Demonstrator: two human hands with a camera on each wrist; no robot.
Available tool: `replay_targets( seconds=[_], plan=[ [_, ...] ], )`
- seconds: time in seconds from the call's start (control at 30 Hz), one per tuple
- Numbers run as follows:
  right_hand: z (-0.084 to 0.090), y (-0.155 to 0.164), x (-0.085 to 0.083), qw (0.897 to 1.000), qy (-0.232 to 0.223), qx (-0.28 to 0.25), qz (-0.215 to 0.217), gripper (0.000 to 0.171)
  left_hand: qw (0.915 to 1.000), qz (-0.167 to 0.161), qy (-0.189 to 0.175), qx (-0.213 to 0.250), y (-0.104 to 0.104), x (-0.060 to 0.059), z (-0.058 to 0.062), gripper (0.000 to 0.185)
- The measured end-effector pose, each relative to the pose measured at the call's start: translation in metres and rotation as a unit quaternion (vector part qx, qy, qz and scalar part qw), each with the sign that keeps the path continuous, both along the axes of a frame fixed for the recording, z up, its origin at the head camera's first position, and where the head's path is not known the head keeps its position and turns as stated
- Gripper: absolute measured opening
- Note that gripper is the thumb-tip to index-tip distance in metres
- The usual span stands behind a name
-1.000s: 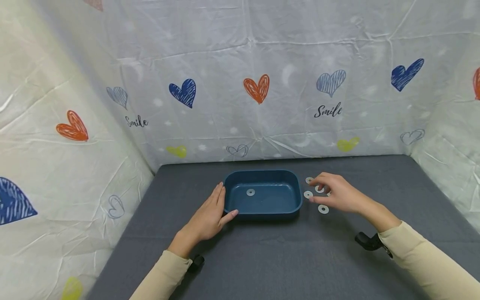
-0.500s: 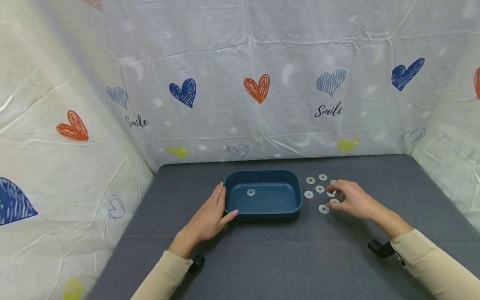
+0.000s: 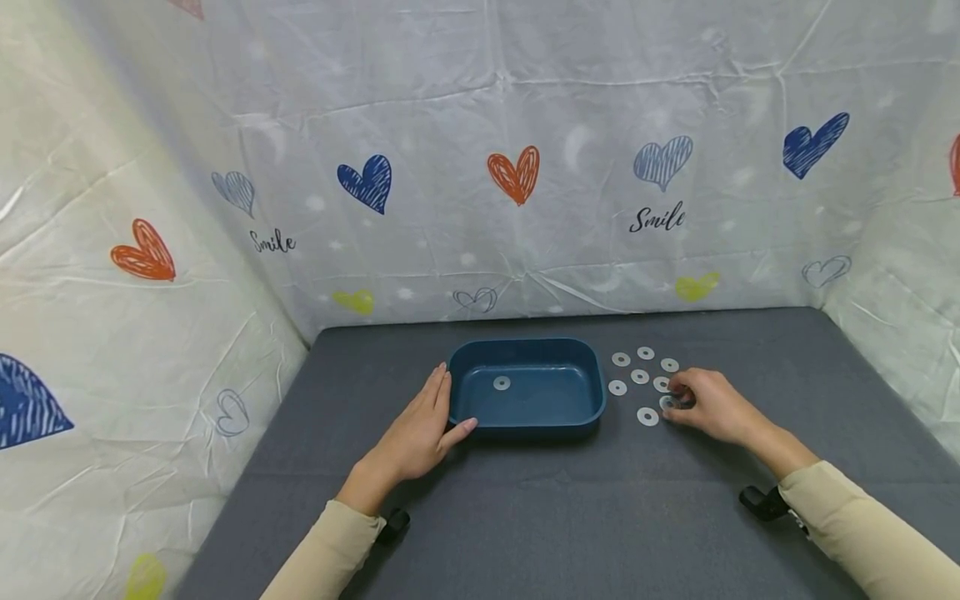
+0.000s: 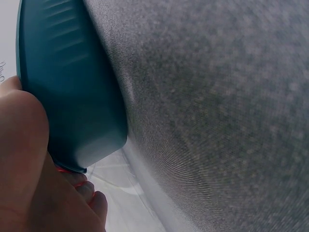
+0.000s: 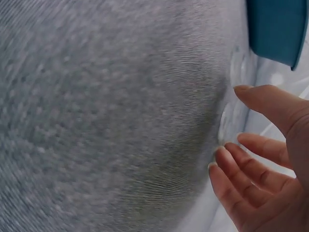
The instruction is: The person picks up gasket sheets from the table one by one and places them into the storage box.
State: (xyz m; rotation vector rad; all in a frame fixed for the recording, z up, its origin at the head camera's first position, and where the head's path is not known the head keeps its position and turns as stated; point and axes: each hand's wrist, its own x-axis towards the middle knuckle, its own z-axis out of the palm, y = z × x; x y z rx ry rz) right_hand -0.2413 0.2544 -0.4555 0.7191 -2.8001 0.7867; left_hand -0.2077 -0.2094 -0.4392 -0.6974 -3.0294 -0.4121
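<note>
My left hand rests against the left end of a dark blue rectangular tray, fingers straight, thumb at its near rim. The left wrist view shows the tray's outer wall beside that hand. A single metal washer lies inside the tray. On the right, my right hand is low over the table, thumb and fingers parted around a flat washer. In the right wrist view a gap shows between the thumb and the fingers. Another washer lies right by the fingertips.
Several more washers, such as a near one and a far one, lie scattered between the tray and my right hand. The grey cloth-covered table ends at a white curtain printed with hearts.
My right hand has moved right and a little nearer, from the washers beside the tray to those farther right, uncovering several of them. My left hand and the tray stay put.
</note>
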Motion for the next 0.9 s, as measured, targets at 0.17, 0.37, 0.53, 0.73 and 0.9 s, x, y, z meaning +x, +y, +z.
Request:
replay_targets(
  seconds=[0.17, 0.37, 0.53, 0.73, 0.9],
  plan=[
    [-0.006, 0.000, -0.002, 1.000, 0.018, 0.001, -0.016, 0.025, 1.0000, 0.000, 0.001, 0.002, 0.000, 0.000, -0.001, 0.094],
    [-0.006, 0.000, -0.005, 1.000, 0.003, -0.003, -0.027, 0.017, 1.0000, 0.000, 0.002, 0.001, -0.001, -0.001, -0.002, 0.095],
    [-0.004, -0.002, -0.007, 0.999, -0.012, -0.012, -0.030, 0.013, 1.0000, 0.001, 0.000, 0.001, -0.001, -0.002, -0.002, 0.095],
    [-0.003, -0.005, -0.009, 0.999, -0.025, -0.008, -0.038, 0.014, 1.0000, 0.002, 0.001, 0.000, -0.001, -0.001, -0.003, 0.094],
    [-0.001, -0.006, -0.011, 0.998, -0.044, 0.006, -0.039, 0.014, 1.0000, 0.002, -0.002, -0.001, -0.001, -0.001, -0.002, 0.095]
  ],
)
